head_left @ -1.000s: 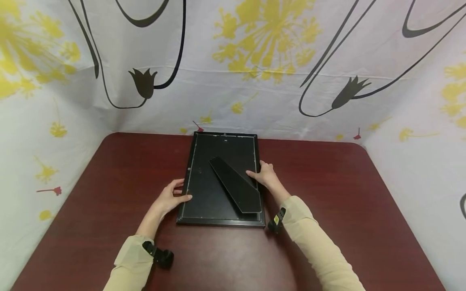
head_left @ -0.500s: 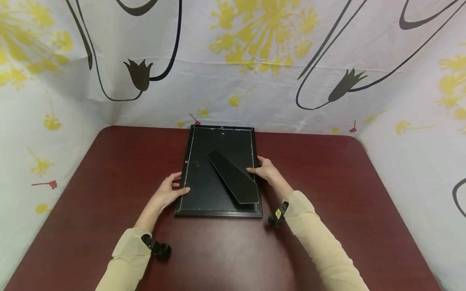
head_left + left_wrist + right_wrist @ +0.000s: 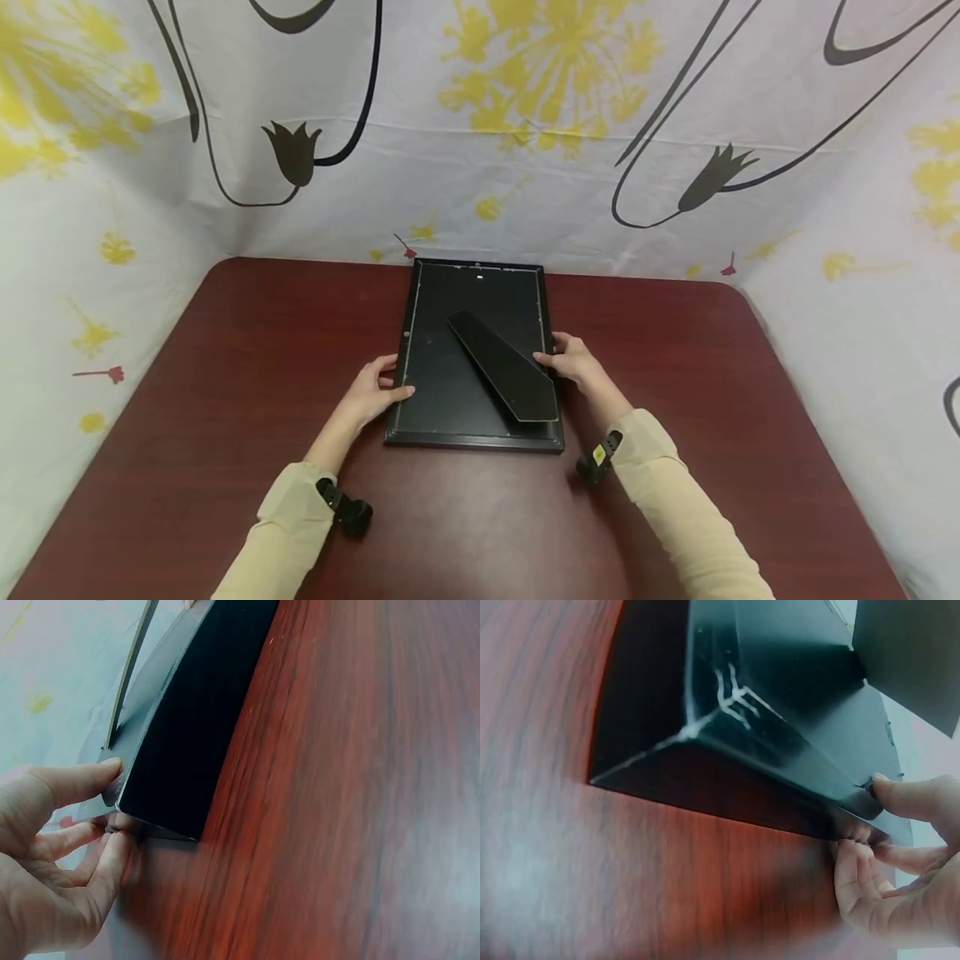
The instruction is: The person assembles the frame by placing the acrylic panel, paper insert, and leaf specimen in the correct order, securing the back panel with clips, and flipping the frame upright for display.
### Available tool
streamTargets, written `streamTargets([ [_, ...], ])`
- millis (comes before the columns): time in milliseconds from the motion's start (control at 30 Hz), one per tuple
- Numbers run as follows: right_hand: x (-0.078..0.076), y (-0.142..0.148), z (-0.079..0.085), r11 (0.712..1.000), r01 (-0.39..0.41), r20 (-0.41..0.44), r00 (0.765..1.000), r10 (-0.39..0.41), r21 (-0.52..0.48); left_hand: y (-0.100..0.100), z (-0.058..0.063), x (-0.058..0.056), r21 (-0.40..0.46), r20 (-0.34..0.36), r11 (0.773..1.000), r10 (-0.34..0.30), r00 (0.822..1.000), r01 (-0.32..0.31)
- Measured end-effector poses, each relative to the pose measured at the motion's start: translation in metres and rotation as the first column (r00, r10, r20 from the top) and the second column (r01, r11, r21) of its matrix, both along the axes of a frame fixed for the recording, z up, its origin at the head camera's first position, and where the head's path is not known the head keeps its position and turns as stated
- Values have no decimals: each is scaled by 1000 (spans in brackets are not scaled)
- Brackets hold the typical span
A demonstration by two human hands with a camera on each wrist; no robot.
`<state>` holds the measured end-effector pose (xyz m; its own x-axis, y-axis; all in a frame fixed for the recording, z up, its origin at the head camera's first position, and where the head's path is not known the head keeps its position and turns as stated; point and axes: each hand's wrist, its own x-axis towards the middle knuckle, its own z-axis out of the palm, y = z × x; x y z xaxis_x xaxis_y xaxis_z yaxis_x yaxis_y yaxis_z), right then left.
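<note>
A black picture frame (image 3: 442, 379) lies face down on the table, its back panel up. From that panel a black easel stand (image 3: 510, 371) slants across, its wide end toward the near right corner. My left hand (image 3: 366, 396) holds the left side of the frame, thumb on top and fingers against the outer edge. Opposite it, my right hand (image 3: 579, 365) grips the right side the same way. The left wrist view shows the thumb over the rim of the frame (image 3: 195, 727). In the right wrist view a scuffed corner of the frame (image 3: 727, 776) shows. Its front is hidden.
The dark red wooden table (image 3: 300, 317) extends on all sides of the frame. A white patterned cloth (image 3: 525, 217) hangs behind the table's far edge and along both sides. Small black cameras are strapped to both wrists.
The picture frame and both hands have shifted a little to the right on the table. Both hands keep their hold. The head view has also tilted slightly.
</note>
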<state>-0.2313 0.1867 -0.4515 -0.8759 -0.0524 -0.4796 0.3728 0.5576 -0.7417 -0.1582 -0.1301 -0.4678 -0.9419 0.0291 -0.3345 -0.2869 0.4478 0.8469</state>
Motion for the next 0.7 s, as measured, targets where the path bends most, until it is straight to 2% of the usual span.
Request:
streamTargets([
  [100, 0, 10, -1, 1000, 1, 1, 1000, -1, -19, 7, 0, -3, 8, -13, 1000, 4, 1000, -3],
  [233, 3, 23, -3, 997, -57, 25, 998, 58, -60, 10, -1, -5, 10, -9, 1000, -11, 1000, 11],
  [333, 6, 29, -3, 984, -125, 46, 990, 132, -130, 8, -2, -5, 3, 1, 1000, -20, 1000, 20],
  [467, 10, 35, -4, 964, -156, 60, 983, 172, -213, 4, -3, -6, -1, 10, 999, -40, 999, 40],
  [533, 12, 36, -5, 962, -150, 47, 985, 165, -226, 4, -3, -5, -3, 9, 998, -55, 998, 55],
  [700, 17, 36, -7, 969, -175, -38, 985, 171, -177, 4, -2, -5, 2, 16, 998, -65, 998, 65],
])
